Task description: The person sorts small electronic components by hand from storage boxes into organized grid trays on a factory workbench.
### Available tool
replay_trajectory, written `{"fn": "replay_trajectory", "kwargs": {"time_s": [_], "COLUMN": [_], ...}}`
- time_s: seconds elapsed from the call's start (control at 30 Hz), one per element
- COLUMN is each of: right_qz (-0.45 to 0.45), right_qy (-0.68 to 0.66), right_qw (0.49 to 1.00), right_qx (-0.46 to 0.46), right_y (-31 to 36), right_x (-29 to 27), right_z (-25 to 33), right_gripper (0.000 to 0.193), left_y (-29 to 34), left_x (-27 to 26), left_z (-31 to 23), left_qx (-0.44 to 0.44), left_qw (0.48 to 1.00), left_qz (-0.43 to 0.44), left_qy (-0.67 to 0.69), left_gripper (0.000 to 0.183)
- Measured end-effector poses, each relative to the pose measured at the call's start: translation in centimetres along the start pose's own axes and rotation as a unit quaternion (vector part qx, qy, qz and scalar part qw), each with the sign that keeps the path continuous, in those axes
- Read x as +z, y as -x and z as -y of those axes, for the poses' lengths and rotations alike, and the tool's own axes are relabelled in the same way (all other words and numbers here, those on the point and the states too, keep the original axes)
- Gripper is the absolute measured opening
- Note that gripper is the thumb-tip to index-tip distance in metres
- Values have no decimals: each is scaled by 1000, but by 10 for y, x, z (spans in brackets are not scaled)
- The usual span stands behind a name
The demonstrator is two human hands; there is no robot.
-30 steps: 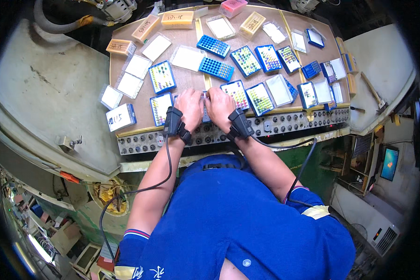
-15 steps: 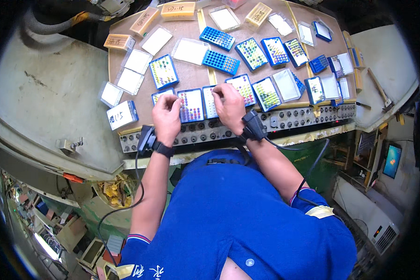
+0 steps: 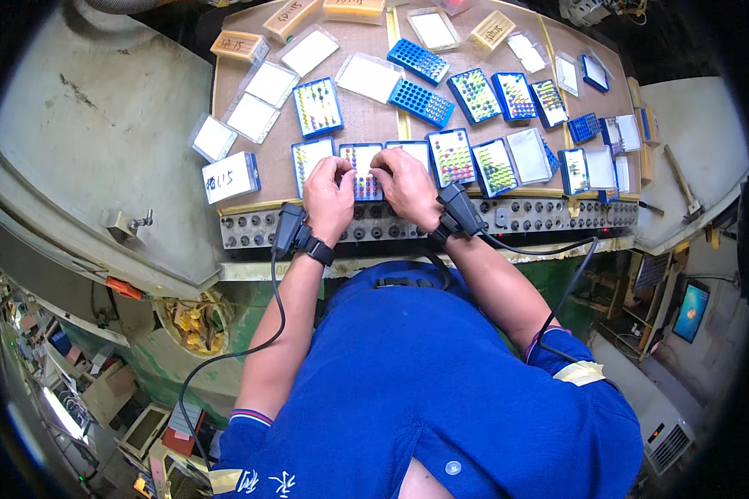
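Note:
Both my hands are over a blue-rimmed tray [image 3: 362, 154] filled with rows of small pieces with coloured tips. My left hand [image 3: 329, 200] is at the tray's left side, its thumb and fingers pinched together. From the right, my right hand [image 3: 409, 190] reaches the tray's other edge with its fingertips also pinched. Anything between the fingertips is too small or hidden to make out. A similar tray [image 3: 310, 151] is partly covered behind my left hand. Behind my right hand, another blue-rimmed tray [image 3: 416, 150] shows only its white upper part.
More filled trays [image 3: 452, 158] stand along the bench front and farther back. Two blue perforated racks [image 3: 421, 101], clear lids [image 3: 370, 76] and yellowish boxes [image 3: 241, 45] lie beyond. A metal strip with knobs [image 3: 358, 226] runs along the near edge. A hammer [image 3: 681, 179] lies at right.
The view has shifted, so the bench appears farther right and higher. My right hand has moved left from the neighbouring tray to the middle one, bringing my two hands' fingertips closer together.

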State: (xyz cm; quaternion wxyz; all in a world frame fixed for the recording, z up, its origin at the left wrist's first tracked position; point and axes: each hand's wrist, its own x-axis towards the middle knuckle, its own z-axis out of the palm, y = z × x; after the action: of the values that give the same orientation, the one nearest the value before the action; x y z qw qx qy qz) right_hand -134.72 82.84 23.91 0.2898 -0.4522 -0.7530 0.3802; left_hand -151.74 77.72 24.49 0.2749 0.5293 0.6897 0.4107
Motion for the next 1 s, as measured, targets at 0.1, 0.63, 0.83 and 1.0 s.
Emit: {"fn": "replay_trajectory", "kwargs": {"time_s": [0.1,0.63,0.83,1.0], "right_qz": [-4,-32,49,-57], "right_qy": [20,30,107,60], "right_qw": [1000,998,985,997], "right_qx": [-20,-35,-125,-9], "right_y": [0,3,5,10], "right_x": [1,-1,-6,-25], "right_z": [-1,-8,-7,-15], "right_gripper": [5,13,18,15], "left_y": [-1,-1,2,1], "left_x": [3,5,6,8], "left_z": [2,4,-1,-4], "left_qx": [23,129,117,117], "left_qw": [1000,984,989,986], "left_qz": [2,11,2,24], "left_qy": [-18,-122,-94,-119], "left_gripper": [7,6,9,8]}}
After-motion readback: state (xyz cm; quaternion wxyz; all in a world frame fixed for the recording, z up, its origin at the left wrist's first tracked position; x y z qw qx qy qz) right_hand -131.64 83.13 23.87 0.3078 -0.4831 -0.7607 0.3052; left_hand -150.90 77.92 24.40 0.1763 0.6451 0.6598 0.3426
